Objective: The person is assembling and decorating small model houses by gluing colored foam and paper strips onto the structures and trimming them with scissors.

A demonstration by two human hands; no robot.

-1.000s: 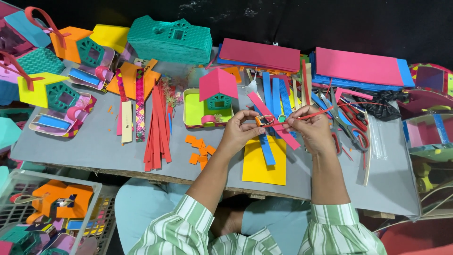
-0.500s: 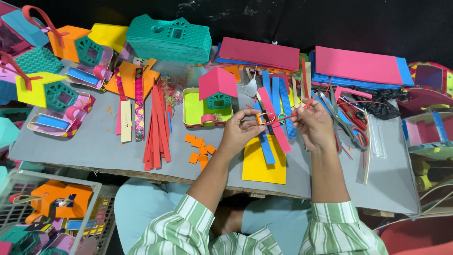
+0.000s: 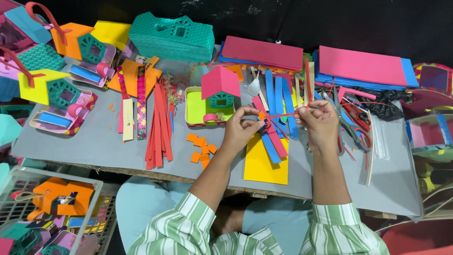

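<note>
My left hand [image 3: 241, 128] pinches a small orange foam square [image 3: 262, 115] at the end of a thin red strip [image 3: 282, 114]. My right hand [image 3: 321, 123] grips the other end of that strip, and a second thin red strip [image 3: 307, 80] stands up from its fingers. Both hands hover above a yellow foam sheet [image 3: 265, 165] and loose blue and pink strips [image 3: 273, 139]. Just left of my left hand sits a small foam house with a pink roof [image 3: 220, 87] on a green tray [image 3: 196, 107].
Several small orange squares [image 3: 200, 147] and a bundle of red strips [image 3: 159, 125] lie left of my hands. Scissors [image 3: 347, 123] lie to the right. Stacks of teal [image 3: 172, 35], pink [image 3: 361, 64] and red [image 3: 262, 52] foam line the back. Finished houses [image 3: 52, 89] crowd the left; a wire basket [image 3: 47, 212] sits below.
My hands have drawn slightly apart, stretching the thin red strip between them. The orange square stays pinched in my left fingers.
</note>
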